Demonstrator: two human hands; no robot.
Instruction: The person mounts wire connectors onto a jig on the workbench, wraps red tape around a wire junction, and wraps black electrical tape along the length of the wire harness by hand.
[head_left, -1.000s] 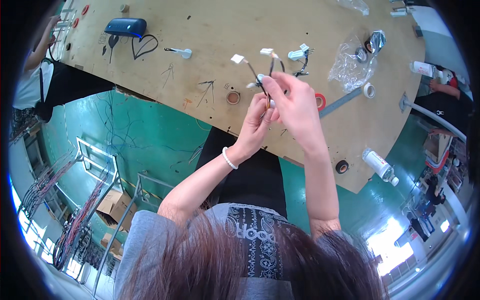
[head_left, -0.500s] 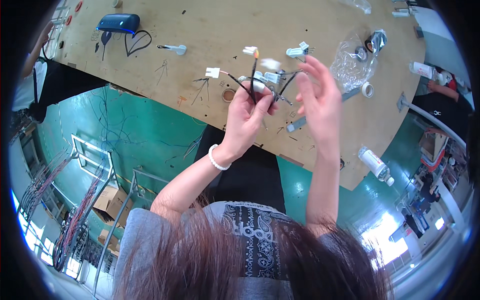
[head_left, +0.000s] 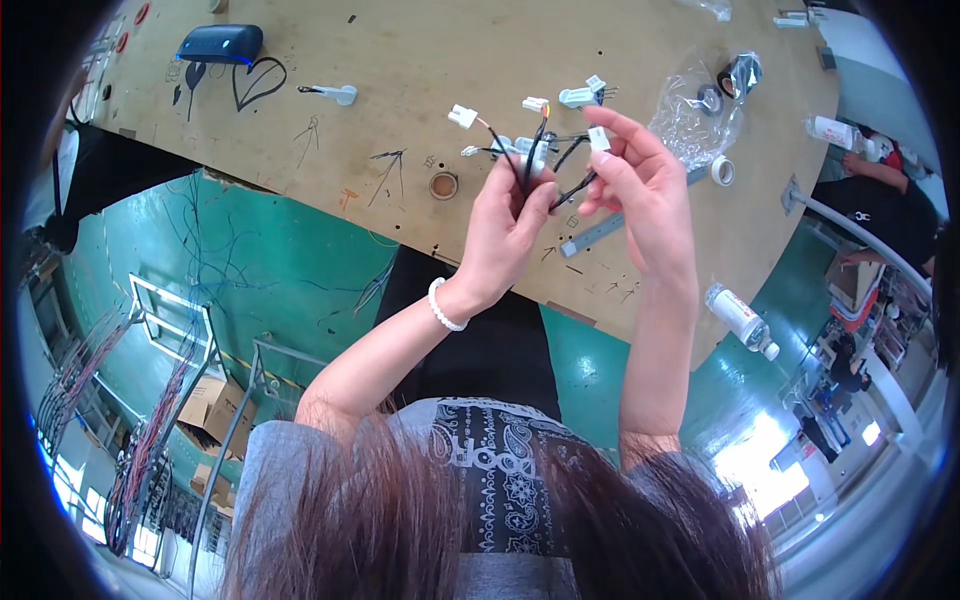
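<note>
Right hand (head_left: 655, 210) moved in, pinching a white connector (head_left: 598, 138); left hand (head_left: 503, 235) grips black wires (head_left: 540, 134)

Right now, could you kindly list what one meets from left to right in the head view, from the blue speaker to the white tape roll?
Blue speaker, pale blue plastic piece, brownish tape roll, left hand holding black wires, right hand holding a white connector, white tape roll.
</note>
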